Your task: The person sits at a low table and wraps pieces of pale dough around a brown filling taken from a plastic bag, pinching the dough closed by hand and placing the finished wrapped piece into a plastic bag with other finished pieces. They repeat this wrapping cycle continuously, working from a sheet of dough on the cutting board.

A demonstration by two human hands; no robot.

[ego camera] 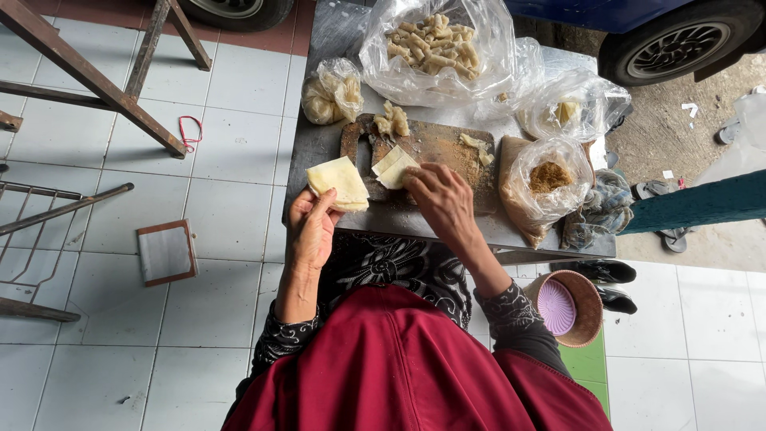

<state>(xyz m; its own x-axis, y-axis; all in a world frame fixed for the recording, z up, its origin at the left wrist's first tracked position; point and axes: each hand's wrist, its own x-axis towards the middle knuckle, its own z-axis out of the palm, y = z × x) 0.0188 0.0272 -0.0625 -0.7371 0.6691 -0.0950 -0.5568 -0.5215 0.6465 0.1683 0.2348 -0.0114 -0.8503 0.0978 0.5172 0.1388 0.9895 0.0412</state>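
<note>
Pale dough sheets (339,182) sit pinched in my left hand (309,227), grip closed, as my right hand (440,201) rests loosely on another piece (393,167) on the cutting board (435,148); a bag of finished rolls (431,44) waits on the tabletop (319,144).

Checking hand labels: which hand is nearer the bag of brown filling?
Right. The right hand rests on the board beside the bag of brown filling; the left hand holds pale sheets farther away.

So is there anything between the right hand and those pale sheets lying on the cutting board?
Nothing visible does. The right hand rests with its fingertips already on the pale sheets lying on the wooden cutting board. The left hand is off to the side, holding its own stack of sheets.
</note>
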